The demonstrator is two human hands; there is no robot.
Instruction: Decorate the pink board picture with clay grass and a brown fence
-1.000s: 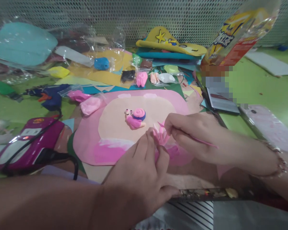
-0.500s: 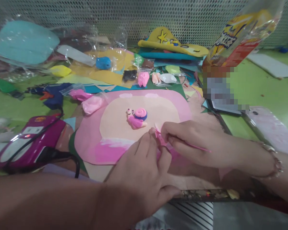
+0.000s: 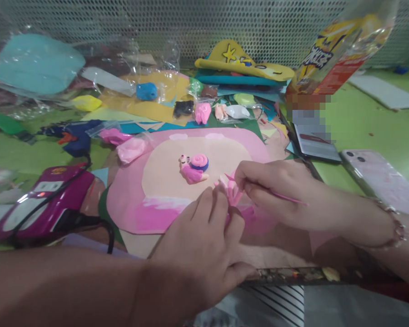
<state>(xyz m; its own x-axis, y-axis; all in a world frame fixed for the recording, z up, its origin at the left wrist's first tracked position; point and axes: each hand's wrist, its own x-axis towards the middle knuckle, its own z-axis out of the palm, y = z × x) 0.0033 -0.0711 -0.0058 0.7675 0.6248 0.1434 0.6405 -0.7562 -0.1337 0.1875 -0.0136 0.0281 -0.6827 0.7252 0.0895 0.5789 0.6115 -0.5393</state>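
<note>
My left hand (image 3: 199, 236) lies with its fingers stretched flat over the lower edge of a pink-and-cream paper sheet (image 3: 122, 190). Its fingertips reach small pink clay pieces (image 3: 234, 194), partly hidden by both hands. In my right hand (image 3: 282, 181) a thin pink clay modelling tool (image 3: 291, 198) is pinched, its pointed tip over those pieces. A clay snail (image 3: 193, 174) with a pink spiral shell edged in blue sits on the sheet, just beyond my left fingertips. Magenta paint or clay is spread along the sheet's lower part.
Bagged clay lumps, such as a pink one (image 3: 202, 112), lie behind the sheet. A magenta corded device (image 3: 71, 181) is at left. A yellow paper hat (image 3: 221, 54), a snack bag (image 3: 334, 59), a dark phone (image 3: 316, 147) and a pink phone (image 3: 385, 177) stand or lie further off.
My right hand has shifted slightly up and to the right with the tool, and its tip now points left above the pink pieces. More of them shows. My left hand has barely moved.
</note>
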